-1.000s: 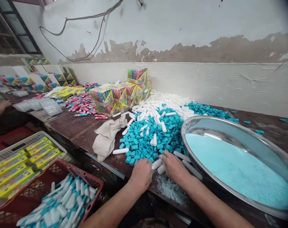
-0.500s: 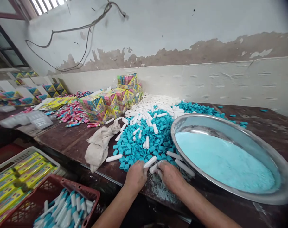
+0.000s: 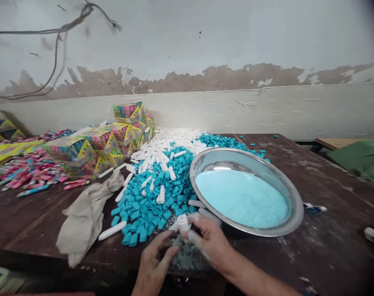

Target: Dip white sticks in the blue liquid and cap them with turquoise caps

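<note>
Soft, even daylight fills the scene, fairly bright, with only faint shadows. Beyond the right hand [image 3: 210,242], the wide round steel basin [image 3: 293,207] catches a pale glare on its far inner wall. Motion blur smears both hands and the small white plastic tube [image 3: 183,223] between them. The frame corners darken and straight lines bow near the edges.

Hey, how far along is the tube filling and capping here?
Done: nothing capped shows in this view. In hand: the right hand holds one white tube, with the left hand beside it. Left: big heaps of white tubes and blue caps, and the metal basin holds much blue powder.
</note>
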Motion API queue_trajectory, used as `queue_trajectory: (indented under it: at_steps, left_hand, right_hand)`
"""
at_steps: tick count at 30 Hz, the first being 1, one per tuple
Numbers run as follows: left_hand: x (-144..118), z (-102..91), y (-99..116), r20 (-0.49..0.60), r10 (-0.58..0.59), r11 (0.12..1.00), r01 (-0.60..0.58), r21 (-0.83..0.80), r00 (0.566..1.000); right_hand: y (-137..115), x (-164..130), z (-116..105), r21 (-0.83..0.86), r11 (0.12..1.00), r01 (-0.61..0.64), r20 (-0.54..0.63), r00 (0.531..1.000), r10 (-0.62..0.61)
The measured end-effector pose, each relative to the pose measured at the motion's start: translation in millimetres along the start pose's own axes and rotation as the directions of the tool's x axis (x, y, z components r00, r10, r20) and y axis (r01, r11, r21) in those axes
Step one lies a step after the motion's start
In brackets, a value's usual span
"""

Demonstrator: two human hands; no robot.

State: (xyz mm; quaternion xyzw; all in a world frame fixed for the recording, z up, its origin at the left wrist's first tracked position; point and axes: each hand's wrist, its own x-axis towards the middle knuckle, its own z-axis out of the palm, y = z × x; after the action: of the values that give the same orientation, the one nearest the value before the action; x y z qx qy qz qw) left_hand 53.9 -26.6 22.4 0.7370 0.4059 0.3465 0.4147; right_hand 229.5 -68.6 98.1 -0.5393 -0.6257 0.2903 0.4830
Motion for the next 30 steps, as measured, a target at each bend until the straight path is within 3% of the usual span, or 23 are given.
queue_trajectory:
  at_steps: [3, 6, 9, 11, 15, 19, 22, 26, 28, 30]
  left_hand:
    - [-1, -7.8, -24, -0.137, 0.196, 0.965, -0.167, 0.202, 0.971]
    - [1, -8.5, -43, -0.198, 0.346, 0.897, -0.261, 0.356, 0.917]
    - [5, -2.4, -52, -0.192, 0.442, 0.839, -0.328, 0.434, 0.876]
    - [7, 1.3, -54, -0.185, 0.472, 0.815, -0.346, 0.465, 0.862]
    - [7, 2.6, -53, -0.184, 0.484, 0.796, -0.344, 0.498, 0.855]
    - [6, 1.7, -51, -0.191, 0.469, 0.798, -0.321, 0.51, 0.862]
    - [7, 1.8, -52, -0.196, 0.46, 0.799, -0.307, 0.518, 0.866]
    - [6, 1.7, -53, -0.207, 0.448, 0.809, -0.297, 0.507, 0.869]
    - [6, 1.8, -52, -0.213, 0.427, 0.824, -0.281, 0.492, 0.879]
    - [6, 2.2, -52, -0.212, 0.407, 0.834, -0.267, 0.484, 0.888]
  right_hand:
    - [-12, 6, -59, -0.271, 0.962, 0.03, -0.057, 0.997, -0.047]
    - [1, 22, -109, -0.68, 0.733, -0.014, 0.11, 0.987, 0.121]
    - [29, 41, -130, -0.911, 0.413, 0.019, 0.201, 0.893, 0.402]
    - [45, 50, -129, -0.941, 0.338, 0.035, 0.202, 0.858, 0.473]
    - [62, 58, -112, -0.915, 0.401, 0.037, 0.238, 0.852, 0.466]
    - [68, 63, -100, -0.816, 0.577, 0.037, 0.317, 0.864, 0.391]
    - [71, 66, -105, -0.714, 0.7, 0.007, 0.369, 0.853, 0.368]
    - [69, 64, -128, -0.559, 0.827, -0.056, 0.434, 0.83, 0.35]
    - [67, 61, -138, -0.612, 0.79, -0.034, 0.432, 0.822, 0.37]
    - [67, 59, -140, -0.753, 0.657, 0.031, 0.386, 0.83, 0.403]
